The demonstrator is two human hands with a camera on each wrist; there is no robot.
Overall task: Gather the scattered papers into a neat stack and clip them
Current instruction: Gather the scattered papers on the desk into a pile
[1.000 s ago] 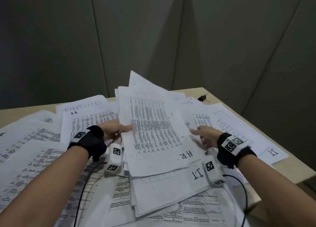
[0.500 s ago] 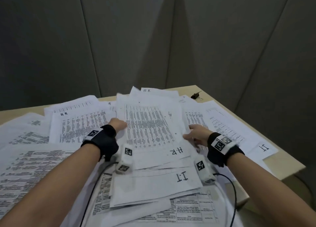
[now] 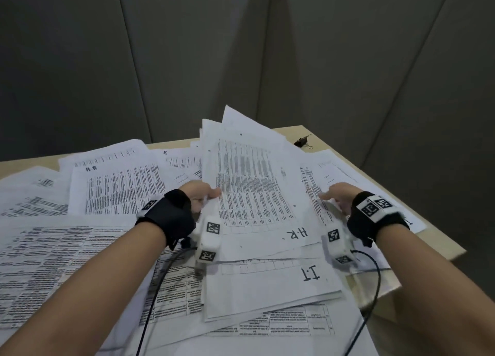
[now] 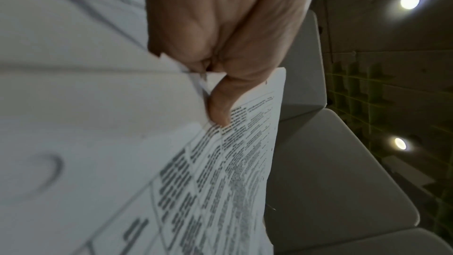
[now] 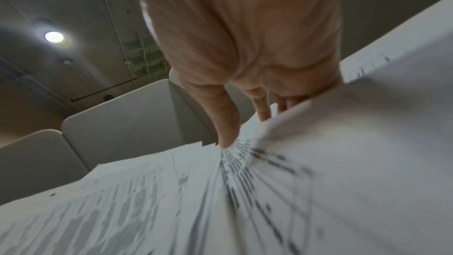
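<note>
A loose stack of printed papers (image 3: 249, 184) lies in the middle of the table, its far edge tilted up, with "H.R" written on the top sheet. My left hand (image 3: 205, 195) grips the stack's left edge. In the left wrist view the thumb (image 4: 218, 111) presses on the printed sheet (image 4: 220, 181), pinching it. My right hand (image 3: 334, 196) holds the right edge, with its thumb on top (image 5: 228, 133) of the papers (image 5: 171, 191) and its fingers tucked under them. A black binder clip (image 3: 302, 142) lies at the far right of the table, apart from both hands.
More printed sheets (image 3: 115, 189) are spread over the left and front of the wooden table (image 3: 442, 235), and others (image 3: 340, 168) lie under my right hand. The table's right edge is close by. Black cables (image 3: 160, 288) trail from my wrists. Grey partition panels (image 3: 187, 61) stand behind.
The stack was raised, lay flatter half a second ago, and now has its far edge tilted up again. Both hands stay at its sides.
</note>
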